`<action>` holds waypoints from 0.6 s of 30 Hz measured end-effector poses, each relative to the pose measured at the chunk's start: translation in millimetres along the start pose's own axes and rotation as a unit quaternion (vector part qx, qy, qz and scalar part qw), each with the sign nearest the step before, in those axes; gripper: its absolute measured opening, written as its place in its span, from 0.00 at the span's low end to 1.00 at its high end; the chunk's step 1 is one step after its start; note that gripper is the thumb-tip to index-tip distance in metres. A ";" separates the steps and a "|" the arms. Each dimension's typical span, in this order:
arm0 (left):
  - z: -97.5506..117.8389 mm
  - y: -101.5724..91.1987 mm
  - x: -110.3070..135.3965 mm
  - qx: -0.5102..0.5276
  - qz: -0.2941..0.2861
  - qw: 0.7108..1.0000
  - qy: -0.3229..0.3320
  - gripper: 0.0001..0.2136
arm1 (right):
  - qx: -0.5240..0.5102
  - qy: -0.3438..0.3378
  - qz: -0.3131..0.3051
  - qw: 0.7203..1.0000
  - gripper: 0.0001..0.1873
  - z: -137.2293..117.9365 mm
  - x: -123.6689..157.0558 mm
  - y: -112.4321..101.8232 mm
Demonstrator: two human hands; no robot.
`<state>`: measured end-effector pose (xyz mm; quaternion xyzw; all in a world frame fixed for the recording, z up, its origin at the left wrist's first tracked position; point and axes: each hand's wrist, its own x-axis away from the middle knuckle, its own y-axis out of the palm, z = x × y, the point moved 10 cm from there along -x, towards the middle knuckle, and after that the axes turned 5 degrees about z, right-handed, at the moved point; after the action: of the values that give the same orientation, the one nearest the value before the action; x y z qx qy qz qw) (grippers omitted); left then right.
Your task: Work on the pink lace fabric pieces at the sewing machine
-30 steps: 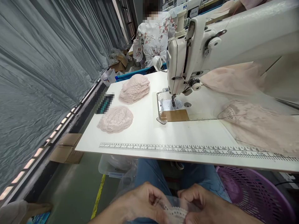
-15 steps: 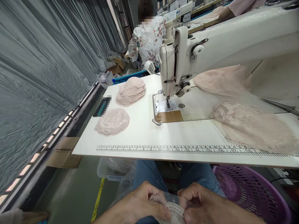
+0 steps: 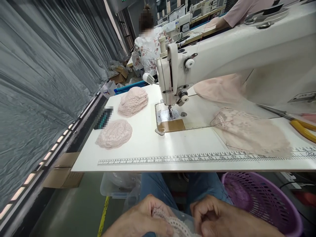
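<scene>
Low in the picture, over my lap, my left hand (image 3: 140, 219) and my right hand (image 3: 214, 217) are closed on a pale lace piece (image 3: 170, 222) that lies between them, partly inside clear plastic. Both hands sit below the front edge of the white sewing table (image 3: 153, 141). A white sewing machine (image 3: 222, 62) stands on the table ahead of me. Left of its needle lie a stack of pink lace pieces (image 3: 132, 101) and a single pink lace piece (image 3: 115, 134). Pink lace fabric (image 3: 249, 131) is spread at the right.
A printed ruler (image 3: 197, 158) runs along the table's front edge. A purple plastic basket (image 3: 266, 200) stands at my right knee, a clear bin (image 3: 118, 184) under the table. Yellow-handled scissors (image 3: 302, 126) lie far right. Grey plastic sheeting hangs at left. A person in a flowered top (image 3: 148, 49) sits beyond.
The view has tilted and shifted right, bringing the scissors into sight. My hands have kept working the lace piece, sinking lower in the picture.
</scene>
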<state>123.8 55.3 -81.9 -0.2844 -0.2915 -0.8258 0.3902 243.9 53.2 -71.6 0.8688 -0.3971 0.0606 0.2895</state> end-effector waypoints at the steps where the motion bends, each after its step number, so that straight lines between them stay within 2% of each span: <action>1: 3.7 1.8 0.1 0.008 0.002 1.000 0.006 0.18 | -0.002 0.000 -0.004 1.000 0.22 1.0 -2.2 3.2; 6: 13.0 -0.2 0.6 0.006 0.062 0.998 0.005 0.19 | 0.000 -0.020 0.004 1.000 0.26 8.0 -19.8 15.4; 10: 21.1 1.9 1.1 -0.015 0.061 0.997 0.037 0.21 | 0.003 -0.034 0.018 0.999 0.28 7.8 -24.9 19.8; 14: 14.6 -0.4 0.1 -0.047 0.077 0.996 -0.003 0.25 | 0.012 -0.035 0.030 0.999 0.28 4.3 -20.7 19.6; 18: 17.7 0.7 -1.3 -0.060 0.084 0.995 0.002 0.26 | 0.019 -0.032 0.033 0.999 0.29 6.7 -18.5 17.6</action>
<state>129.4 68.0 -70.8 -0.3291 -0.2158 -0.8064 0.4413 217.7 52.5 -75.3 0.8620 -0.4336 0.0505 0.2578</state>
